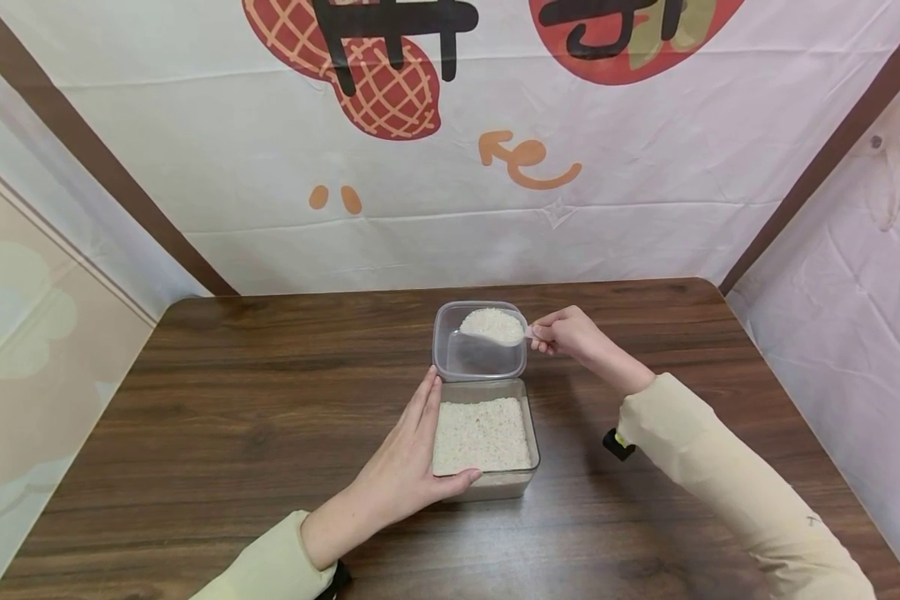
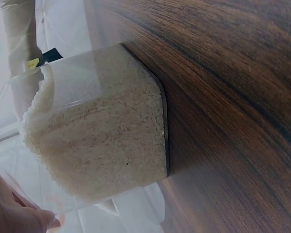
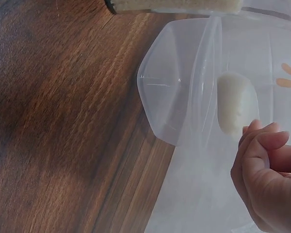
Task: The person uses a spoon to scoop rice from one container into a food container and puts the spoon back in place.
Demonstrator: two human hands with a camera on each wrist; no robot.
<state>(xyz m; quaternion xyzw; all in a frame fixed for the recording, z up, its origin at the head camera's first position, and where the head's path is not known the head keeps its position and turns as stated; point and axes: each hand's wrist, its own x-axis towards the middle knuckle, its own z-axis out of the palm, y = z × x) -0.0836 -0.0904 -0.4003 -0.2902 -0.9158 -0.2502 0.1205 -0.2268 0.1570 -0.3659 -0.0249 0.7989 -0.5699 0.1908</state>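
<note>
A clear square container of rice stands on the table. My left hand rests along its left side, fingers straight, thumb across the front rim. Behind it sits a smaller clear plastic box whose bottom looks bare. My right hand pinches the short handle of a scoop heaped with white rice. In the right wrist view the scoop is held level above the box's rim, apart from it. The left wrist view shows the rice through the container's wall, filling most of it.
The brown wooden table spreads out on both sides of the containers. A white printed cloth hangs just behind its back edge. Black straps with a yellow mark show below the right sleeve.
</note>
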